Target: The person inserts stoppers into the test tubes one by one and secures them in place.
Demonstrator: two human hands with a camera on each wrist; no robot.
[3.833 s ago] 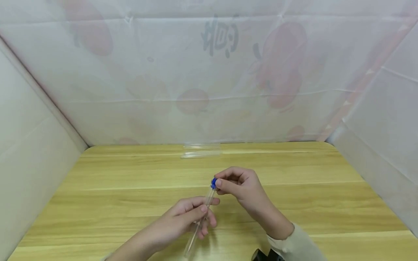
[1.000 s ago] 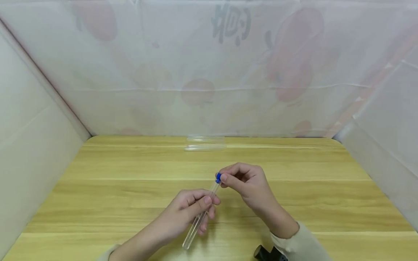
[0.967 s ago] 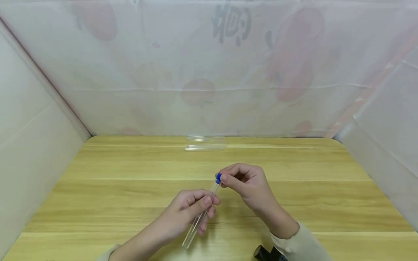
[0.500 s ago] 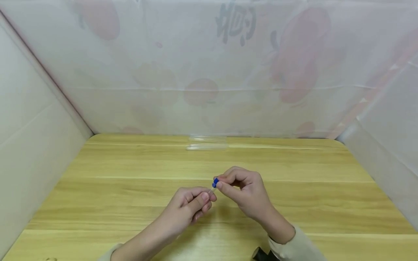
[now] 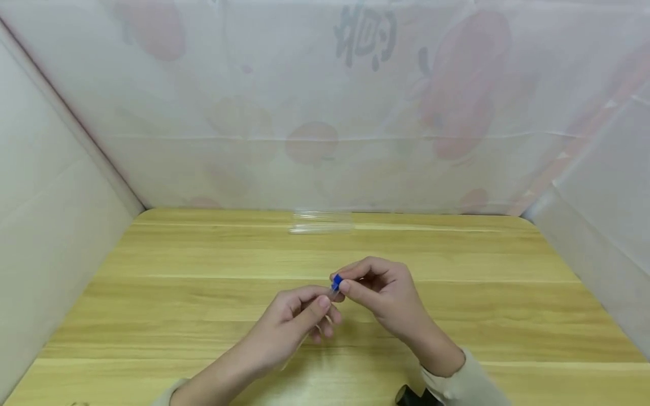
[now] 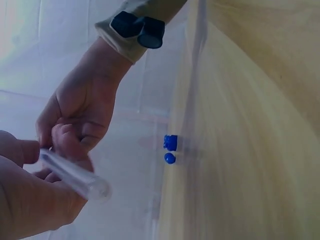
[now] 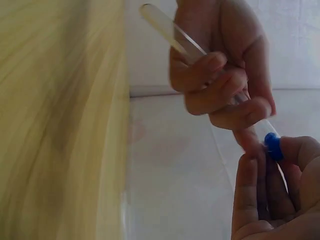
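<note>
**Cap at the tube mouth, both hands engaged**

Tube (image 7: 200,55): clear, held off the table at centre frame in the head view, tilted, closed round end toward the lower left. Mostly hidden there by the fingers; the wrist views show it better.

Cap (image 5: 336,282): blue, at the tube's upper end, pinched between thumb and forefinger of the right hand (image 5: 378,293). Whether it is fully seated cannot be told.

Left hand (image 5: 297,324): fingers curled round the tube's middle, thumb along it, gripping.

Step, as judged: working the cap on or off the mouth. The next move calls for a steady left grip and a small twist or push along the tube's axis.

Outward: spare tubes (image 5: 321,223) lie at the table's (image 5: 152,293) far edge, upper centre. Two blue bits (image 6: 170,149) show mid-frame in the left wrist view. Dark wrist device (image 5: 413,396), bottom edge.
</note>
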